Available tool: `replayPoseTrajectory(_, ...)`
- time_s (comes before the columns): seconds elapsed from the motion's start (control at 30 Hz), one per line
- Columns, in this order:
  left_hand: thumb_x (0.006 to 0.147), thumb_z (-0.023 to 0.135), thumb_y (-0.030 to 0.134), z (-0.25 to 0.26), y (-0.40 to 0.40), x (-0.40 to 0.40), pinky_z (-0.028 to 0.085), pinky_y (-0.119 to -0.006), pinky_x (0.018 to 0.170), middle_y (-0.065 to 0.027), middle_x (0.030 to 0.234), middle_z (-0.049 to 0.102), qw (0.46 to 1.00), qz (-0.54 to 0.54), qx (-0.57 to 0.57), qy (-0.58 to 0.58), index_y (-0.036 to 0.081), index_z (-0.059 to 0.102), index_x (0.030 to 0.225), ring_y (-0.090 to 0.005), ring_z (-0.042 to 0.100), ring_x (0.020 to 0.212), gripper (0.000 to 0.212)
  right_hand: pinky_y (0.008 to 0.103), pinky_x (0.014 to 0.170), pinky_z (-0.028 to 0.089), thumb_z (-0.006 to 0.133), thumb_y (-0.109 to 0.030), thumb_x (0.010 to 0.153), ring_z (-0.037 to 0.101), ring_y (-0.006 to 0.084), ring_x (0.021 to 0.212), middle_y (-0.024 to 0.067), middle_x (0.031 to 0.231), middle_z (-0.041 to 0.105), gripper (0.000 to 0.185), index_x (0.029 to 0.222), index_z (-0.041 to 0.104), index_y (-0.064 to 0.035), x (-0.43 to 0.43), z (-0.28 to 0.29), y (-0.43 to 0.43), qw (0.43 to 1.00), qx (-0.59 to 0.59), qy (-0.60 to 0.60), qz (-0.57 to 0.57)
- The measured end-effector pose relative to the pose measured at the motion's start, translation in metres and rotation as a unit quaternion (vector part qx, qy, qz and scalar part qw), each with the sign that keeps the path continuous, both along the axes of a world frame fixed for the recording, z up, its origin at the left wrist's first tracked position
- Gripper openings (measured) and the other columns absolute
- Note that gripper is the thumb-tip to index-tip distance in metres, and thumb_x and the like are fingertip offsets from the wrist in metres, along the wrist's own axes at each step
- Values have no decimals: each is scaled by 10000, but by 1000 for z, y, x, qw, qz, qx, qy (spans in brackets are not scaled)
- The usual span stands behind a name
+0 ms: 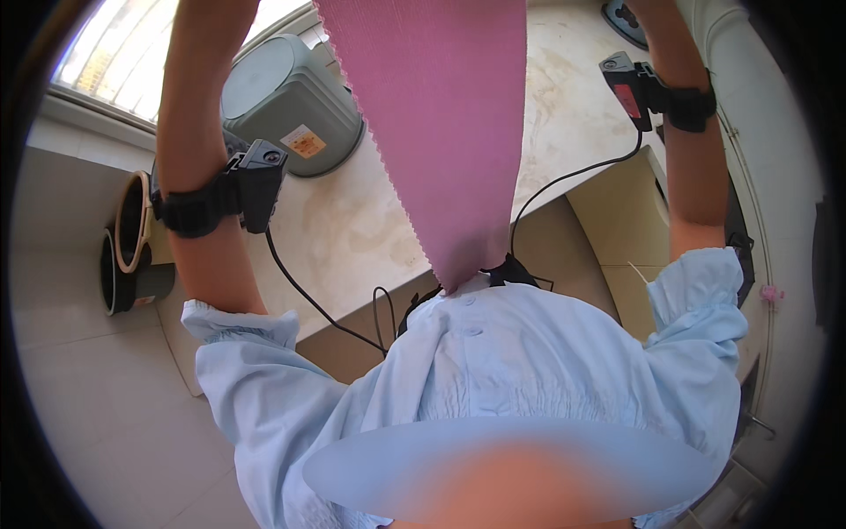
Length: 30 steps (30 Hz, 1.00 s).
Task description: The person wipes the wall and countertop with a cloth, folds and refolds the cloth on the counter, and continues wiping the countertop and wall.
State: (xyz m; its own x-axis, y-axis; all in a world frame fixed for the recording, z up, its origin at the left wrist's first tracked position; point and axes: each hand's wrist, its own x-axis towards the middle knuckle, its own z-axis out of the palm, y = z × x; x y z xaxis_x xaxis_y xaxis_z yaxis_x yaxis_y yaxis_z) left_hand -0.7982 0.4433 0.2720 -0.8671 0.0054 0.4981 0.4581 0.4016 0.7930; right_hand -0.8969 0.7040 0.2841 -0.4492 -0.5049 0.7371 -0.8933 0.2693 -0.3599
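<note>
Both my hands are out of view past the top edge; only my raised forearms show, one on each side. Between them a pink cloth (449,119) with a scalloped edge hangs from the top of the picture. It narrows towards my waist, where its lower end meets the front of my light blue shirt (529,357). What holds the cloth's upper end is hidden. A light, stained countertop (324,231) lies behind and below it. On the countertop, left of the cloth, stands a grey-green plastic bin (297,106), bottom up, with an orange sticker on its side.
Wrist-strapped cameras (261,172) (628,92) sit on both forearms, with black cables (317,311) running towards my waist. At the left are a beige-rimmed bin (132,221) and a dark bin (119,284). A bright window (125,53) is at upper left. Yellowish cabinet panels (615,218) stand under the countertop.
</note>
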Motion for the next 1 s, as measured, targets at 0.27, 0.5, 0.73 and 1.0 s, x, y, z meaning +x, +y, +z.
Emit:
replayPoseTrajectory(0.27,971,457,210,-108,-26,-89,525,-326,811,-149,964,636,992,24,107,-65,-59,516,1092,-223,643,905,300,241,493,511,610,-102,842,646,150,589,109,821,677,199,998,644,18,-113,-84,-45,976,73,-201,47)
replayPoseTrajectory(0.5,963,439,163,-170,-30,-99,500,-324,831,-157,1062,591,991,104,49,-68,-74,500,1109,-214,604,989,285,283,555,532,592,-99,804,665,170,628,114,782,689,177,928,677,-4,-134,-130,-63,963,116,-244,-9)
replayPoseTrajectory(0.73,827,663,110,-224,21,-22,496,-260,653,-46,883,648,972,188,-109,-90,66,680,943,-134,623,740,125,249,579,488,646,-59,780,605,129,614,51,850,678,165,942,677,-61,-88,-242,-8,957,130,-249,71)
replayPoseTrajectory(1.0,776,648,73,-338,81,90,490,-312,637,-31,874,650,927,168,-266,-206,107,687,875,-223,609,778,111,355,616,490,627,-121,760,621,250,715,22,838,652,79,822,675,-124,26,-366,43,927,220,-279,121)
